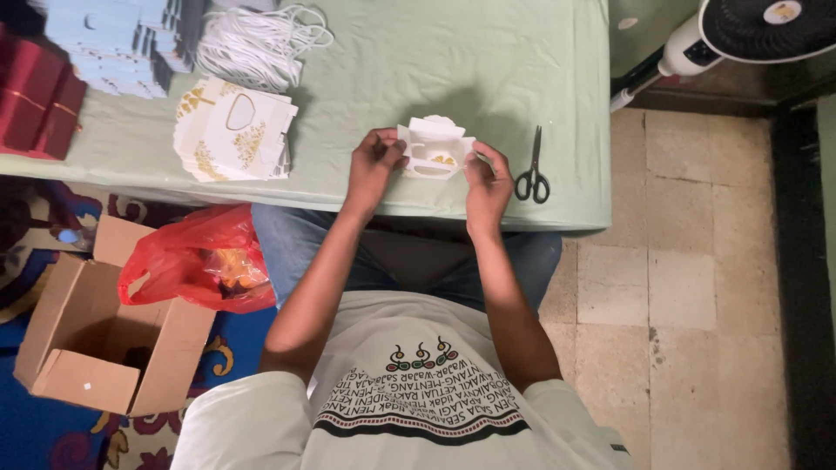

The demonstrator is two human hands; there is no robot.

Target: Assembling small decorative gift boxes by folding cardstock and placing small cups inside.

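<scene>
My left hand and my right hand both grip a small white paper gift box with a handle cut-out and gold print, holding it just above the pale green table near its front edge. Each hand pinches one side of the box. A stack of flat white box blanks with gold print lies on the table to the left of my left hand. Black scissors lie on the table just right of my right hand.
A bundle of white cord and stacks of light blue cards sit at the table's back left, dark red boxes at the far left. On the floor stand an open cardboard box and a red plastic bag. A fan stands at the upper right.
</scene>
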